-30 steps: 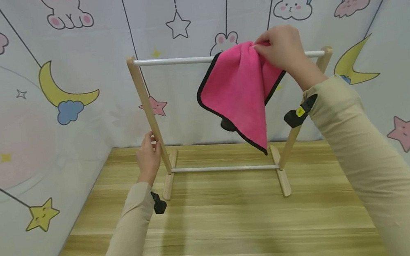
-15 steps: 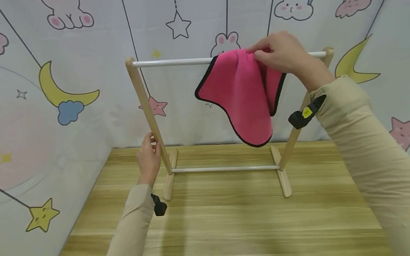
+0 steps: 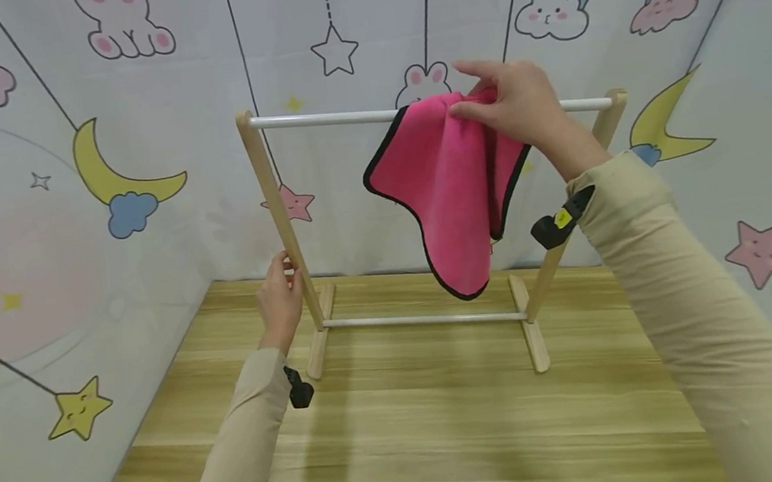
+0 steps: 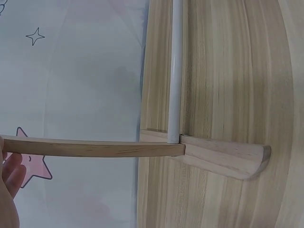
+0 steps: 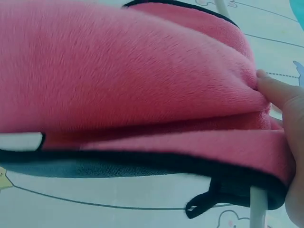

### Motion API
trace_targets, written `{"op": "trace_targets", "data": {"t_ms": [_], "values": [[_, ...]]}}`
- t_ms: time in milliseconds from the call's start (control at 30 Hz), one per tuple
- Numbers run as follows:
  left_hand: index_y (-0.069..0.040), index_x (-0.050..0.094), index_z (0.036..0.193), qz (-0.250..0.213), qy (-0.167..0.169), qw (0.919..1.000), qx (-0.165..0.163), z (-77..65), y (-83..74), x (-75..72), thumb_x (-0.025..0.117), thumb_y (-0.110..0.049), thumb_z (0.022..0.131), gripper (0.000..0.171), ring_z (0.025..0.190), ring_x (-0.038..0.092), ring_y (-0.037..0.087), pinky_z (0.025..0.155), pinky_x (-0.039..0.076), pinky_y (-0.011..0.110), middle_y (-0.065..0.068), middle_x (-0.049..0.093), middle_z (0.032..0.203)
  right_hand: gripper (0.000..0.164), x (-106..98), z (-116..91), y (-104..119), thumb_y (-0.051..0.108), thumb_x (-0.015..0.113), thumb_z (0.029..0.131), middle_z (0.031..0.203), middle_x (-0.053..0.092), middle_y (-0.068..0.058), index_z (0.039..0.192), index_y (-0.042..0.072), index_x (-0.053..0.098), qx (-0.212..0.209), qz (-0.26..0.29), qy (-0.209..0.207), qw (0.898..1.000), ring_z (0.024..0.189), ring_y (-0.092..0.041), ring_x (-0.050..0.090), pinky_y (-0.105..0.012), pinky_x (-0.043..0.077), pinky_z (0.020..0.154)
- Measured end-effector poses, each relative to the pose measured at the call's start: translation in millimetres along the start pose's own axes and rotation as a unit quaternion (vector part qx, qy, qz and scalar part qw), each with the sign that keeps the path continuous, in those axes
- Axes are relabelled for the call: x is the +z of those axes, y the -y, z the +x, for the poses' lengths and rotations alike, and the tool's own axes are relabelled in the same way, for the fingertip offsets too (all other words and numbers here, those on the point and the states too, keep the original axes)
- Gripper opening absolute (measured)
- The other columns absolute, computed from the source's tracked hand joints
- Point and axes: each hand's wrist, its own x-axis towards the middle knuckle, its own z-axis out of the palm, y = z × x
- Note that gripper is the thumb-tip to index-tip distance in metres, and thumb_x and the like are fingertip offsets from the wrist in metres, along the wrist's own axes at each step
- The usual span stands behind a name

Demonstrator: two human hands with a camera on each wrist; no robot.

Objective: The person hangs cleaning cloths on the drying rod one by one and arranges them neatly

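Observation:
A pink towel [image 3: 454, 195] with black edging hangs over the top white bar [image 3: 318, 119] of a wooden drying rack. In the right wrist view its plush pink face fills much of the picture, and a dark loop [image 5: 202, 202] sticks out from its edge. My right hand [image 3: 519, 100] is at the towel's top, thumb against the front fold and index finger straight and raised away from it; the other fingers are mostly hidden. My left hand [image 3: 281, 294] grips the rack's left post [image 3: 278, 205] low down, its fingers [image 4: 14, 175] showing behind the wood.
The rack's feet [image 3: 535, 335] stand on a wood-grain table [image 3: 404, 425], joined by a lower white bar [image 3: 428, 317]. Close behind is a white backdrop [image 3: 194, 127] printed with stars, moons and rainbows. More of it covers both sides.
The towel has come down onto the bar, shifted slightly left, and its front corner hangs lower than half a second ago. My right index finger has lifted off the fold. My left hand stays put.

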Motion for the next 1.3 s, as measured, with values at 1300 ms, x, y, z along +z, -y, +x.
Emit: {"op": "trace_targets", "data": {"t_ms": [1300], "values": [[-0.001, 0.050, 0.120, 0.020, -0.011, 0.9995, 0.022, 0.9, 4.7, 1.5, 0.058, -0.012, 0.090, 0.033, 0.080, 0.067, 0.027, 0.060, 0.049, 0.043, 0.015, 0.065, 0.100, 0.030, 10, 29, 7, 0.028, 0.057, 0.089, 0.098, 0.064, -0.009, 0.104, 0.005, 0.069, 0.035, 0.126, -0.101, 0.986, 0.079, -0.004, 0.051, -0.014, 0.040, 0.068]]}}
